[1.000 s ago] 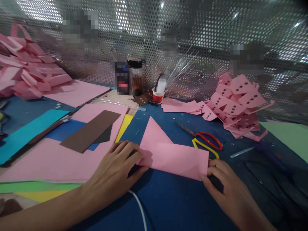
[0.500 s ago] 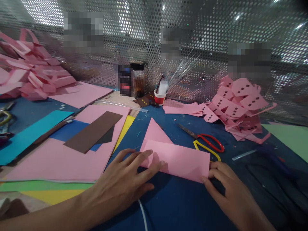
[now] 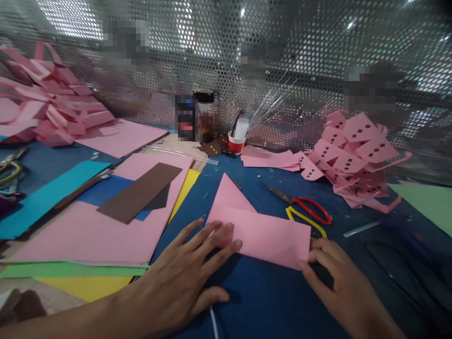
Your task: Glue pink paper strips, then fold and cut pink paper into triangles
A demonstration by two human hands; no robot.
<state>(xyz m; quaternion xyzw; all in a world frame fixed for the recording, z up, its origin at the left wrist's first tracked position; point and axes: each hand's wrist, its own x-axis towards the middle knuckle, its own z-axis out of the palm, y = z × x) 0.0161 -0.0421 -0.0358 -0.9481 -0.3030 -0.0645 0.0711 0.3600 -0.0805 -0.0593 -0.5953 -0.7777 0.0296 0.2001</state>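
A folded sheet of pink paper lies in front of me, with a triangular flap pointing away at its left end. My left hand rests flat with fingers spread, its fingertips pressing on the paper's left part. At the other end, my right hand pinches the lower right corner between thumb and fingers. Just beyond the paper lie scissors with one red and one yellow handle, their blades pointing away to the left.
Left are pink sheets, a brown strip and a turquoise strip. Behind stand a jar and a paper cup by the perforated metal wall. Pink cutouts with dark marks are heaped right; a pink paper pile sits far left.
My left hand has gone from gripping the paper's left end to lying spread over it, thumb drawn away. My right hand keeps its pinch on the corner.
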